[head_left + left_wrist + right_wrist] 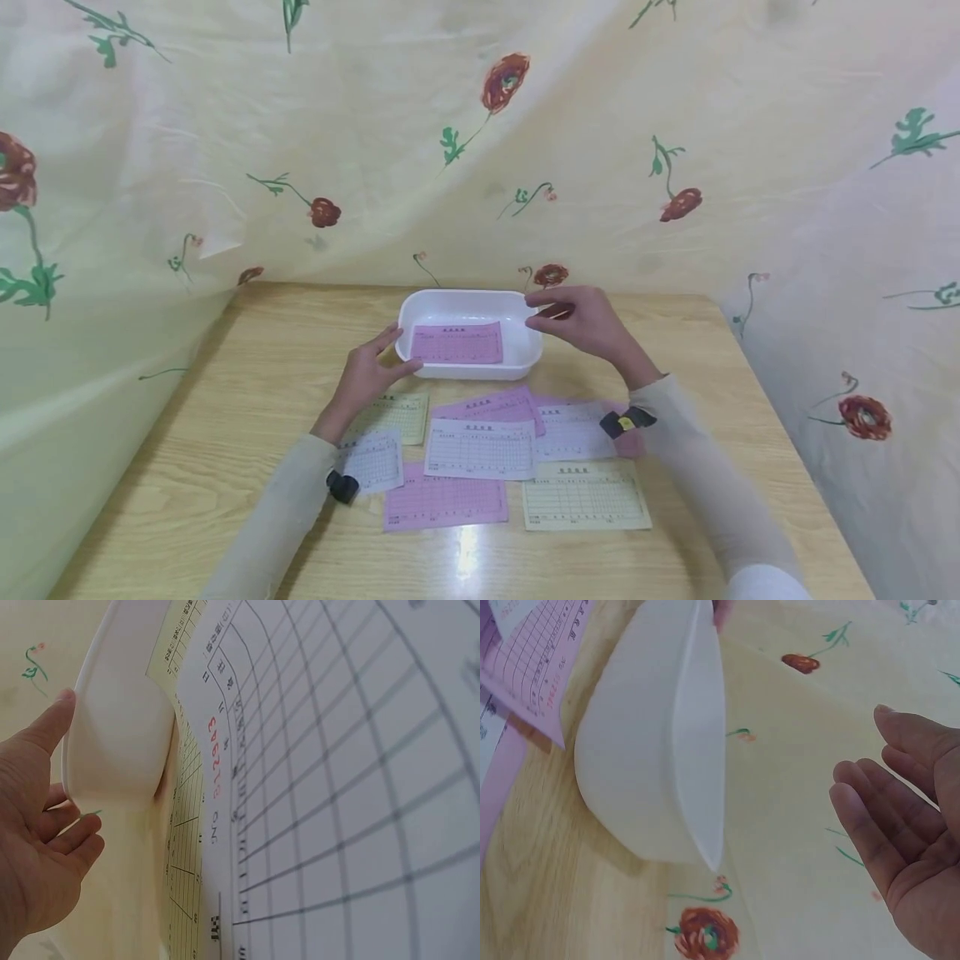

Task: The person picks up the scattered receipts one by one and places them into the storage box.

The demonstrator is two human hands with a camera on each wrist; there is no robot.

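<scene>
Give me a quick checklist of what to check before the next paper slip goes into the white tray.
1. White tray upright on the table: ok.
2. Pink slip lying flat inside the tray: ok.
3. Left hand free, fingers relaxed by the tray's left end: ok.
4. Right hand free, open near the tray's right end: ok.
5. Loose slips within reach in front of the tray: ok, though several overlap.
6. Whether either hand actually touches the tray: cannot tell.
</scene>
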